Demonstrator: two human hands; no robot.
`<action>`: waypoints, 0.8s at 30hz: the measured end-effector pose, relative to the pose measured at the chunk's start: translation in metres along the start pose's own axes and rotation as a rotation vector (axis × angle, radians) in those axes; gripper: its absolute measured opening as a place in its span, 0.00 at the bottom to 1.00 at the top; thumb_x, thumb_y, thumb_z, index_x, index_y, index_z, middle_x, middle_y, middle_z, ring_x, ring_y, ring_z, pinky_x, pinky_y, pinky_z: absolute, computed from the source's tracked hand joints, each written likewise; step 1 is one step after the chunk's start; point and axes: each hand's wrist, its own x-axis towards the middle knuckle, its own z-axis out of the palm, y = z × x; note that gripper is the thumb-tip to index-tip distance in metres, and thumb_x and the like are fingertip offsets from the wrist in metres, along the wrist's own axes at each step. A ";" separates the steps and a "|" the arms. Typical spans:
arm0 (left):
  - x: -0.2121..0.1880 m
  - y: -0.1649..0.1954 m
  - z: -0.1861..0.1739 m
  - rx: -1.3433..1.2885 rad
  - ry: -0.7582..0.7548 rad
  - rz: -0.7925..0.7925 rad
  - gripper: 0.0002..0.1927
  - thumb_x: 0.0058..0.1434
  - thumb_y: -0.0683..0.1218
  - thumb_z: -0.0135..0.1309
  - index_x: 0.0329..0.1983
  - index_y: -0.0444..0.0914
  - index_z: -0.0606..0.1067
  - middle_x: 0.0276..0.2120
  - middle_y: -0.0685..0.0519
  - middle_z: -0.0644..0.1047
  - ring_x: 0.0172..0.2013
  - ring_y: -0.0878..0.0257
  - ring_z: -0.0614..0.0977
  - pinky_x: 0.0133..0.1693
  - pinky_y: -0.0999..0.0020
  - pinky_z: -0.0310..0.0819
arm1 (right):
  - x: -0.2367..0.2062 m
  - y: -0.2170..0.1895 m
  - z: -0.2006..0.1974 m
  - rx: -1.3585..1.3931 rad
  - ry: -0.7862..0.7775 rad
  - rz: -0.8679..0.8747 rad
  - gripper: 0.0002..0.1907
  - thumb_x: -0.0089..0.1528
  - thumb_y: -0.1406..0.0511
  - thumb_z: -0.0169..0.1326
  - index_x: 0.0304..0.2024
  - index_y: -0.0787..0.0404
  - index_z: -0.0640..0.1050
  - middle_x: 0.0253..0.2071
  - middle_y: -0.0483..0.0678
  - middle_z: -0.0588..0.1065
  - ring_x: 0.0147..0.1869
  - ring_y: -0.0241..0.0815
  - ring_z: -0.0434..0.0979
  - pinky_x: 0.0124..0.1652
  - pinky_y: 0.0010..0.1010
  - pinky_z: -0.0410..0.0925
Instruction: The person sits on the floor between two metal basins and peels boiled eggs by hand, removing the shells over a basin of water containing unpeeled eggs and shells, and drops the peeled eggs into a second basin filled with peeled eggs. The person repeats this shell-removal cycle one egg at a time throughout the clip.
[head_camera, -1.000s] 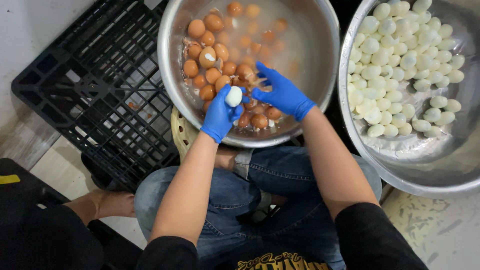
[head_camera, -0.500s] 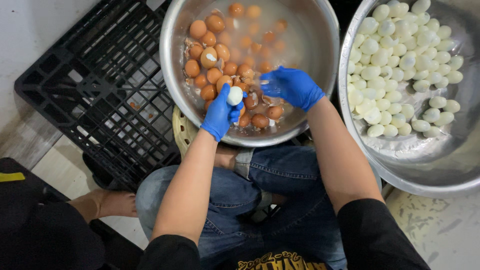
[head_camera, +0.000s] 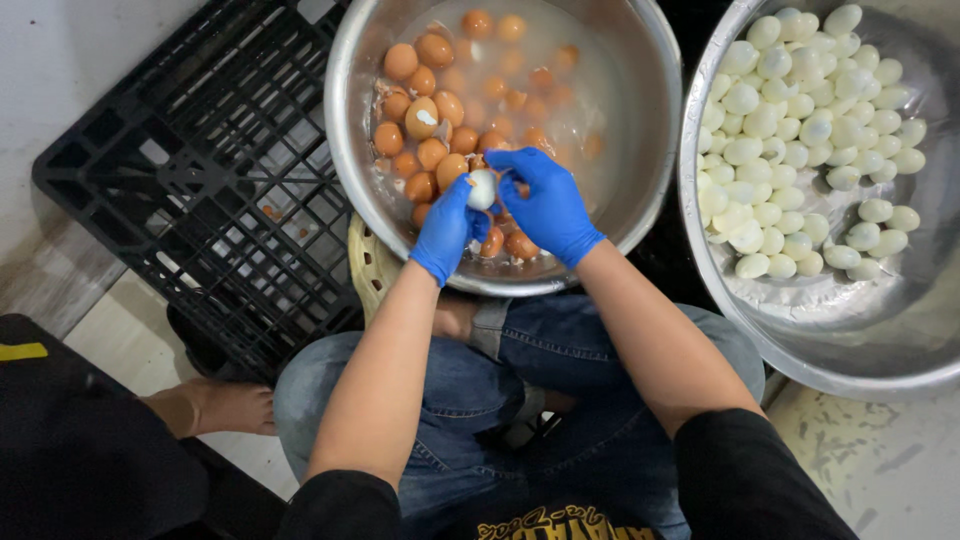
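Egg (head_camera: 482, 188), mostly white with some shell left, sits over the near side of the water-filled bowl (head_camera: 345, 130) of brown eggs (head_camera: 430, 120), pinched in my left hand (head_camera: 445, 228) while my right hand (head_camera: 545, 205) closes on it. Peeling appears underway. The next move calls for stripping the remaining shell; the bowl of peeled eggs (head_camera: 790, 130) stands right.

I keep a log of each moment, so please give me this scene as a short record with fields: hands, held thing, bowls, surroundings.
left hand: blue glove, holds the egg from below
right hand: blue glove, fingers on the egg
held thing: partly peeled egg, white showing
near bowl: steel bowl with brown eggs in cloudy water
other bowl: steel bowl with peeled white eggs
surroundings: black plastic crate; person seated, blue jeans
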 end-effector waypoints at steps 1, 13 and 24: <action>0.001 -0.001 0.001 0.013 0.017 0.047 0.21 0.73 0.58 0.43 0.50 0.38 0.75 0.30 0.53 0.78 0.24 0.64 0.79 0.26 0.69 0.75 | 0.000 0.000 -0.001 0.112 -0.024 -0.037 0.24 0.63 0.69 0.56 0.63 0.52 0.76 0.54 0.46 0.78 0.52 0.38 0.80 0.50 0.30 0.73; -0.014 0.019 0.009 0.881 0.255 0.511 0.16 0.75 0.51 0.50 0.38 0.35 0.79 0.22 0.49 0.79 0.23 0.60 0.82 0.27 0.64 0.75 | 0.003 0.023 -0.006 0.463 -0.312 0.067 0.28 0.64 0.64 0.64 0.65 0.57 0.73 0.59 0.45 0.76 0.60 0.33 0.75 0.60 0.32 0.71; -0.045 0.050 0.041 1.139 0.195 0.913 0.18 0.57 0.45 0.68 0.50 0.43 0.81 0.43 0.51 0.77 0.44 0.54 0.81 0.45 0.63 0.76 | 0.000 -0.019 -0.007 -0.212 -0.091 -0.089 0.53 0.55 0.67 0.68 0.77 0.49 0.55 0.58 0.56 0.76 0.60 0.55 0.77 0.59 0.40 0.70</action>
